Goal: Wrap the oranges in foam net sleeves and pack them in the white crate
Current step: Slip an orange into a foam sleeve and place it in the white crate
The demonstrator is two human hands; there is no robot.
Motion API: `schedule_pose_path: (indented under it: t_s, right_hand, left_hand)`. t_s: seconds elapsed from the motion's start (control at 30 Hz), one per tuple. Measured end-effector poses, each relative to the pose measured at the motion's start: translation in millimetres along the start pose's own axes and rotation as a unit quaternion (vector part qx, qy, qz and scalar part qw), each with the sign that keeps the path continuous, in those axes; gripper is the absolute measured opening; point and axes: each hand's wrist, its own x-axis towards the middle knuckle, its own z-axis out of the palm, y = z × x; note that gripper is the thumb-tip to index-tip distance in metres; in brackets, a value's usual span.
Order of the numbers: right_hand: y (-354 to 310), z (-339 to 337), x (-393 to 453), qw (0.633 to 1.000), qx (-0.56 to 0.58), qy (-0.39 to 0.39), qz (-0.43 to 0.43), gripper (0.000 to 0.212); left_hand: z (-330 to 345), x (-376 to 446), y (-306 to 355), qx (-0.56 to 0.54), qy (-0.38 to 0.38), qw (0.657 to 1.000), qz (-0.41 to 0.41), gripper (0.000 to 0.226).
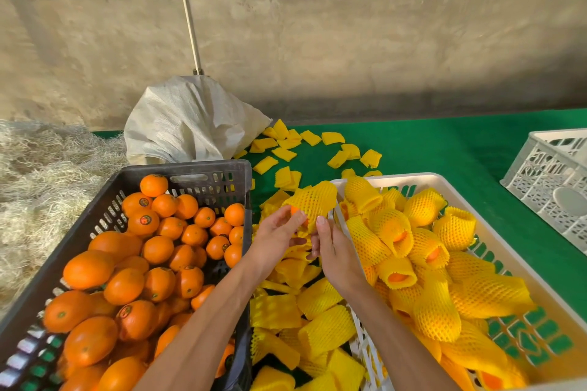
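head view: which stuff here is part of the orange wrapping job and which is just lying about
Job: left hand and right hand working a foam sleeve; bare oranges in the black crate; loose sleeves; white crate.
Lying about: white sack; straw; grey crate.

A white woven sack (190, 120) (slumped) stands beside dry straw (41, 174), below a concrete wall (349, 41).
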Motion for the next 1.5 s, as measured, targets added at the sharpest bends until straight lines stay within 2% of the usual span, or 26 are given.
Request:
schedule_pose_path:
  t_s: [0.2,0.33,0.5,0.6,0.67,0.77,0.83,1.03,1.1,1.2,1.37,1.43,1.5]
  right_hand:
    - [6.7,2.9,0.7,0.999,-0.029,-0.022,-0.004,0.024]
    - [10.3,2.5,2.8,1.0,-0.019,-0.005,0.01,0.022]
    - [10.0,-0.7,5.7,0.999,0.005,0.039,0.029,0.029]
    - [10.1,0.8,4.1,0.998,0.023,0.05,0.017,0.024]
    - [10.0,1.4,2.8,0.998,0.004,0.053,0.017,0.016]
    - [7.6,0.6,2.1,0.998,-0.033,0.047,0.03,0.054]
    - [5.3,0.4,1.2,0.998,-0.042,0.038,0.023,0.061]
    - [9.9,1.3,2.5,0.991,-0.121,0.056,-0.011,0.03]
    - [11.6,0.2,4.0,0.991,-0.116,0.068,-0.011,0.016]
    - [9.0,0.3,4.6,0.989,-0.132,0.063,-0.015,0.004]
    - [5.0,4.9,-2.4,0.975,-0.185,0.041,-0.115,0.018]
    - [5.7,3.7,-4.0,0.976,-0.176,0.037,-0.124,0.013]
    - [3.3,2.4,-4.7,0.981,-0.157,0.044,-0.105,0.027]
  left_hand:
    - [-4.0,3.9,1.5,-0.034,0.042,0.997,-0.053,0.029]
    - [-2.7,2.5,6.6,-0.06,0.054,0.993,-0.088,0.052]
    - [-1.2,3.4,5.0,-0.079,0.042,0.992,-0.089,0.064]
    - [0.5,3.5,2.5,-0.114,0.046,0.988,-0.09,0.066]
    - [1.1,3.3,2.4,-0.095,0.058,0.99,-0.085,0.064]
    - [2.0,3.2,2.1,-0.077,0.081,0.989,-0.098,0.066]
    - [2.2,3.5,2.4,-0.063,0.093,0.987,-0.115,0.063]
    - [-0.5,5.1,-0.2,0.002,0.143,0.978,-0.154,0.049]
    - [1.7,3.7,0.3,0.039,0.145,0.98,-0.131,0.043]
    - [2.9,-0.5,0.4,0.12,0.169,0.977,-0.044,0.042]
    - [0.0,-0.6,-3.0,0.203,0.183,0.961,0.026,0.038]
    - [-0.3,-0.8,-4.8,0.212,0.185,0.959,0.041,0.027]
    - [-0.9,0.2,-5.5,0.206,0.189,0.959,0.047,0.019]
